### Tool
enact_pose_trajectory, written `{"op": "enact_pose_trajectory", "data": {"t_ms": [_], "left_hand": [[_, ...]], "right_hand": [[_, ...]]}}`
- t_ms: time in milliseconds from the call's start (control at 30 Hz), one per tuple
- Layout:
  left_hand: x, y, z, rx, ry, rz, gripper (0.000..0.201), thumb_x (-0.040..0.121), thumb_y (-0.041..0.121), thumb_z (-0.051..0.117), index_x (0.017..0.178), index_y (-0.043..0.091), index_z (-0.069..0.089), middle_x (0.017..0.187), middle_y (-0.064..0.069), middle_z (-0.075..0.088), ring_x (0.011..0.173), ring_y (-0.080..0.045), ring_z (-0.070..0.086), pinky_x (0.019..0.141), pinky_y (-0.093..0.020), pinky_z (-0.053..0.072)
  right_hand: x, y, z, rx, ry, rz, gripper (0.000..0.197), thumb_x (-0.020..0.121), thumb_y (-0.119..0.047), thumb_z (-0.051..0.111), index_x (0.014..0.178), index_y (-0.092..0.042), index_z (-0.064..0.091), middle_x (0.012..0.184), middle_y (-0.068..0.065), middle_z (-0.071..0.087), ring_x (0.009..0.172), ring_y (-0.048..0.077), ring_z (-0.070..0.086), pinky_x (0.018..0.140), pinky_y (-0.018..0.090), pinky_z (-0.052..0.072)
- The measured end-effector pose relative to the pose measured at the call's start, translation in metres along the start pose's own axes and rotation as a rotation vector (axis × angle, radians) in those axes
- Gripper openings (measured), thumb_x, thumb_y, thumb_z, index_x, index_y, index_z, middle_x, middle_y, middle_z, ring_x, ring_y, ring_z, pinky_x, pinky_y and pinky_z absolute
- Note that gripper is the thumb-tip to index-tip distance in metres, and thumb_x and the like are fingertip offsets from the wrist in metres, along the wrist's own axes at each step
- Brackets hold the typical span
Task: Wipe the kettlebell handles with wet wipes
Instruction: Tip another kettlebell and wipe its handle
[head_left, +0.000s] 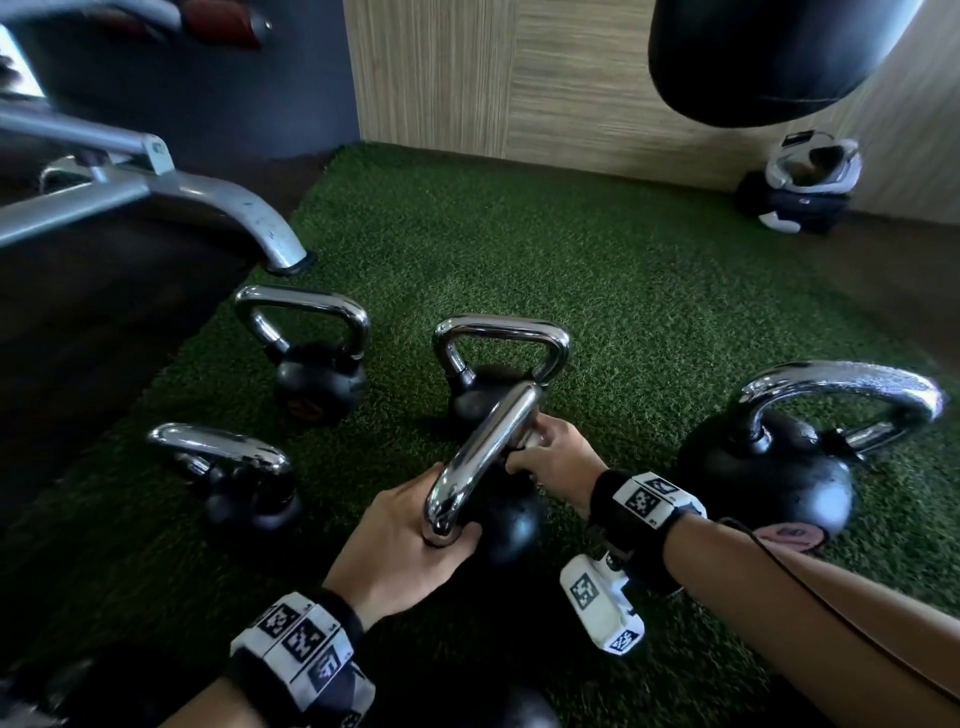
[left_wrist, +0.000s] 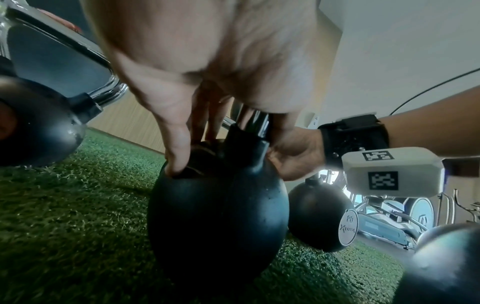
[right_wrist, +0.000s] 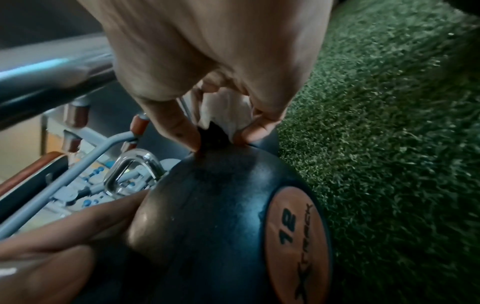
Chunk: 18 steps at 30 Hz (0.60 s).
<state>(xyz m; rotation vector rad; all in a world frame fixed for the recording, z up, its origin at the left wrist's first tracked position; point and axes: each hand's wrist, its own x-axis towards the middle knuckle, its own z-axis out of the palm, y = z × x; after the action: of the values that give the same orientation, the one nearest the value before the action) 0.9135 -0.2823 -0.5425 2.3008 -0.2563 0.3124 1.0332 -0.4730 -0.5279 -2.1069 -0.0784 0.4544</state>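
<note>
Kettlebell (head_left: 498, 514) stood on turf (head_left: 623, 291) among others. Left hand (head_left: 400, 561) gripped near handle (head_left: 483, 452) leg, likely steadying. Right hand (head_left: 556, 457) pinched wet wipe (right_wrist: 226, 113) round far leg base, rubbing there.

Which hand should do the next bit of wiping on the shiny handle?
Probably the right hand. It already pinches the white wet wipe against the far base of the kettlebell handle. The left hand grips the near end with no wipe, so it is better placed to steady the kettlebell.
</note>
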Motion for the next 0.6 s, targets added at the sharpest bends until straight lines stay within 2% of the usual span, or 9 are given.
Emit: {"op": "enact_pose_trajectory", "data": {"t_ms": [67, 100, 167, 267, 333, 400, 433, 533, 600], "left_hand": [[0.002, 0.001, -0.004, 0.012, -0.044, 0.020, 0.039, 0.082, 0.028, 0.080, 0.076, 0.056, 0.054, 0.077, 0.031, 0.059, 0.066, 0.007, 0.057, 0.063, -0.002, 0.036], [0.003, 0.001, -0.006, 0.020, -0.066, 0.046, 0.036, 0.083, 0.028, 0.079, 0.081, 0.054, 0.055, 0.077, 0.033, 0.058, 0.066, 0.008, 0.057, 0.064, -0.002, 0.036], [0.008, -0.002, -0.014, -0.007, -0.140, 0.052, 0.035, 0.084, 0.027, 0.080, 0.085, 0.051, 0.055, 0.070, 0.029, 0.057, 0.062, 0.007, 0.055, 0.063, -0.007, 0.039], [0.021, -0.022, -0.027, -0.129, -0.278, -0.033, 0.032, 0.083, 0.029, 0.083, 0.074, 0.052, 0.063, 0.057, 0.016, 0.057, 0.053, 0.001, 0.052, 0.058, -0.027, 0.048], [0.031, -0.037, -0.032, -0.175, -0.341, -0.069, 0.020, 0.079, 0.033, 0.087, 0.093, 0.035, 0.073, 0.069, 0.015, 0.070, 0.063, -0.002, 0.063, 0.066, -0.032, 0.056], [0.043, -0.050, -0.037, -0.174, -0.372, -0.082, 0.044, 0.076, 0.036, 0.090, 0.115, 0.024, 0.074, 0.087, 0.014, 0.078, 0.077, -0.002, 0.071, 0.076, -0.029, 0.059], [0.048, -0.055, -0.039, -0.162, -0.380, -0.090, 0.051, 0.074, 0.042, 0.091, 0.118, 0.023, 0.073, 0.093, 0.012, 0.079, 0.084, -0.004, 0.073, 0.081, -0.029, 0.059], [0.052, -0.066, -0.041, -0.191, -0.372, -0.114, 0.048, 0.065, 0.062, 0.088, 0.103, 0.033, 0.080, 0.115, 0.015, 0.077, 0.110, -0.003, 0.071, 0.103, -0.024, 0.052], [0.050, -0.064, -0.040, -0.209, -0.377, -0.151, 0.022, 0.067, 0.051, 0.089, 0.085, 0.040, 0.082, 0.114, 0.022, 0.075, 0.108, 0.005, 0.069, 0.100, -0.016, 0.048]], "right_hand": [[0.003, 0.006, -0.004, 0.048, -0.050, 0.011, 0.065, 0.062, -0.038, 0.085, 0.125, -0.032, 0.070, 0.097, 0.010, 0.071, 0.098, 0.028, 0.073, 0.098, 0.045, 0.059], [0.002, 0.007, -0.006, 0.046, -0.071, 0.007, 0.053, 0.065, -0.037, 0.088, 0.116, -0.034, 0.074, 0.094, 0.014, 0.071, 0.096, 0.030, 0.073, 0.102, 0.049, 0.056], [-0.002, 0.005, -0.013, 0.038, -0.064, 0.004, 0.033, 0.069, -0.031, 0.091, 0.098, -0.030, 0.076, 0.084, 0.007, 0.072, 0.089, 0.027, 0.071, 0.105, 0.051, 0.054], [-0.012, 0.007, -0.017, -0.004, -0.037, -0.008, 0.054, 0.072, -0.031, 0.093, 0.118, -0.024, 0.066, 0.103, 0.002, 0.073, 0.102, 0.022, 0.068, 0.101, 0.040, 0.053], [-0.026, 0.014, -0.015, 0.011, 0.043, 0.020, 0.058, 0.076, -0.030, 0.091, 0.122, -0.028, 0.056, 0.108, -0.008, 0.068, 0.106, 0.015, 0.063, 0.094, 0.029, 0.048], [-0.039, 0.023, -0.007, 0.017, 0.143, 0.042, 0.056, 0.077, -0.032, 0.090, 0.118, -0.035, 0.053, 0.102, -0.014, 0.065, 0.103, 0.012, 0.061, 0.090, 0.027, 0.045], [-0.042, 0.029, -0.002, 0.023, 0.180, 0.049, 0.056, 0.076, -0.034, 0.090, 0.120, -0.033, 0.055, 0.101, -0.015, 0.066, 0.102, 0.011, 0.062, 0.090, 0.027, 0.047], [-0.047, 0.039, 0.010, 0.007, 0.249, 0.058, 0.082, 0.072, -0.041, 0.091, 0.143, -0.028, 0.053, 0.117, -0.008, 0.071, 0.113, 0.015, 0.064, 0.102, 0.032, 0.050], [-0.049, 0.039, 0.012, 0.020, 0.278, 0.057, 0.088, 0.073, -0.040, 0.091, 0.148, -0.025, 0.049, 0.123, -0.005, 0.070, 0.119, 0.015, 0.062, 0.105, 0.029, 0.048]]}}
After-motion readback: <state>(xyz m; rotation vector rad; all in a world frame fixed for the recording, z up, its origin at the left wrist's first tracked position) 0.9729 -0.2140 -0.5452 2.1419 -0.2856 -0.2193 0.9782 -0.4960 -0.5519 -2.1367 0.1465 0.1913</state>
